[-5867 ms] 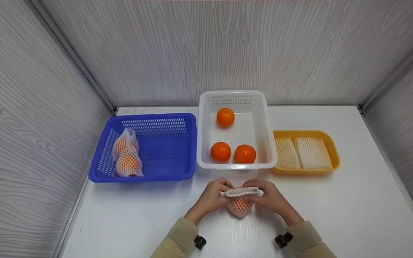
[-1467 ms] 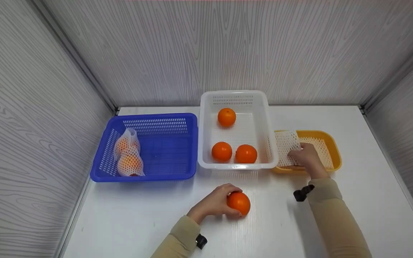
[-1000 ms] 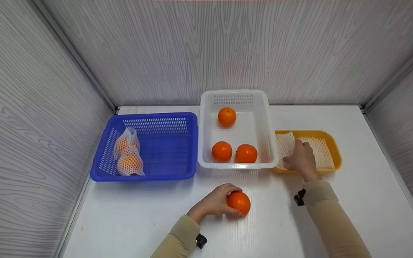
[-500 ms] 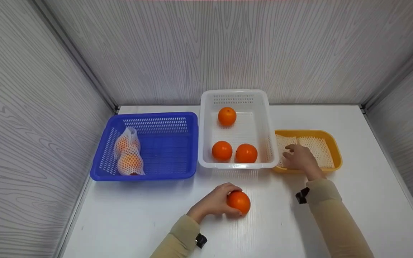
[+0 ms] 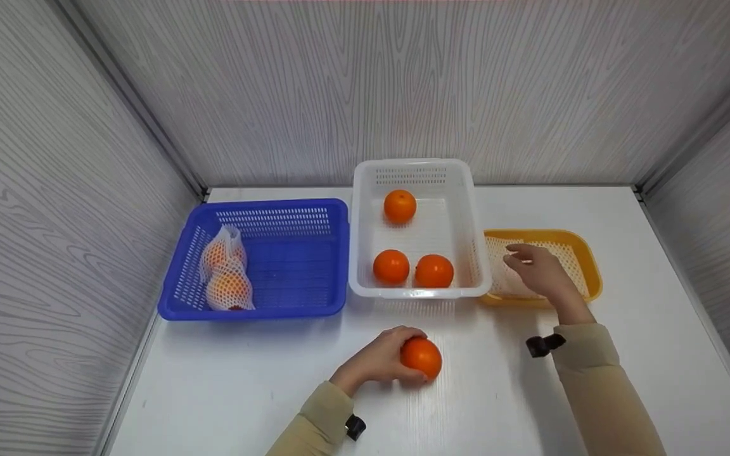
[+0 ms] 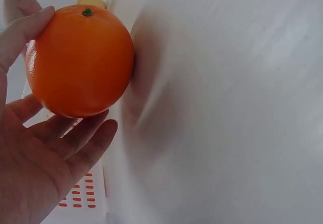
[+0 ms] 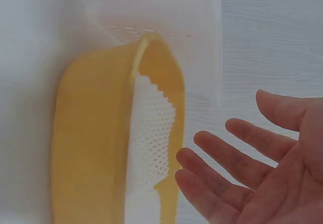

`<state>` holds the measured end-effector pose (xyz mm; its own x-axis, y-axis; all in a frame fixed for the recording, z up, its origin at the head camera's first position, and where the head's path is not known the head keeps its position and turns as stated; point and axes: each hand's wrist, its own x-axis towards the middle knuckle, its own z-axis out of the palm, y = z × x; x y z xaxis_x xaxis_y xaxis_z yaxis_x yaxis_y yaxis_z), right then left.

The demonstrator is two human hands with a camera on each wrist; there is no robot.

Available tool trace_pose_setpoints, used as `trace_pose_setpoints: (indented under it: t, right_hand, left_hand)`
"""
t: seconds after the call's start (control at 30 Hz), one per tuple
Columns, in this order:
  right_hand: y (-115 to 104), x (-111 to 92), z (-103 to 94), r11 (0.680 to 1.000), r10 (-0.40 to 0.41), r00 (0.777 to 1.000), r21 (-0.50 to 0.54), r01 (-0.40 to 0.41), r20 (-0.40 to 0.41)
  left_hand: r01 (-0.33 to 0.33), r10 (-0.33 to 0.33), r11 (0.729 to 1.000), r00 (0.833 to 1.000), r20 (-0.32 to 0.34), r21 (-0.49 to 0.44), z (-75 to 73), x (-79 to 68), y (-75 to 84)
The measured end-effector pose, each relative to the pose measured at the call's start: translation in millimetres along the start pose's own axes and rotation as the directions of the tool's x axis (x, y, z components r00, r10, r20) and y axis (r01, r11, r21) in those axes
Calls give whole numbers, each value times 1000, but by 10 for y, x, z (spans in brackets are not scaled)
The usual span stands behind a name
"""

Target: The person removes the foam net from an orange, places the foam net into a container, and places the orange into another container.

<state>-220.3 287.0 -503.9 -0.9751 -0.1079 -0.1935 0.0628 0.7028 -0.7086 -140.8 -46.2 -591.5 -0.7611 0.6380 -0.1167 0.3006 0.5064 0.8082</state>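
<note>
On the table in front, my left hand (image 5: 381, 360) grips a bare orange (image 5: 422, 358), thumb on one side and fingers on the other. The left wrist view shows the small green stem mark on this orange (image 6: 83, 62). My right hand (image 5: 539, 272) hovers over the yellow tray (image 5: 583, 263) with its fingers spread and nothing in them. White foam fruit nets (image 5: 504, 275) lie flat inside that tray. In the right wrist view the tray's wall (image 7: 91, 143) stands beside the open fingers, with a foam net (image 7: 151, 133) showing inside.
A white basket (image 5: 419, 293) with three bare oranges stands at the back middle, close to the yellow tray. To its left is a blue basket (image 5: 295, 278) holding two netted oranges (image 5: 229, 290). Wood-grain panels (image 5: 403, 82) rise behind and at the sides.
Earlier both hands held a netted orange; now it is bare in my left hand. My right hand has let go of a foam net in the yellow tray and lifted slightly off.
</note>
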Motion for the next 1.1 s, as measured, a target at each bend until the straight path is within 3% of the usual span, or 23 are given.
trace_pose_setpoints:
  t: [0.27, 0.47, 0.8, 1.1]
  right_hand:
    - [-137, -142, 50, 996, -32, 999, 78, 32, -1]
    - [-199, -183, 161, 992, -36, 999, 118, 35, 11]
    - [-224, -172, 297, 988, 6, 1000, 157, -4, -10]
    - [-190, -147, 453, 990, -22, 990, 138, 41, -140]
  left_hand:
    - [-24, 23, 1000, 999, -22, -9, -18, 2, 56]
    - [-54, 54, 999, 996, -76, 0, -126, -6, 178]
    - [-94, 103, 994, 981, -166, 62, -519, 15, 520]
    - [-111, 140, 986, 957, -255, 125, -919, 123, 780]
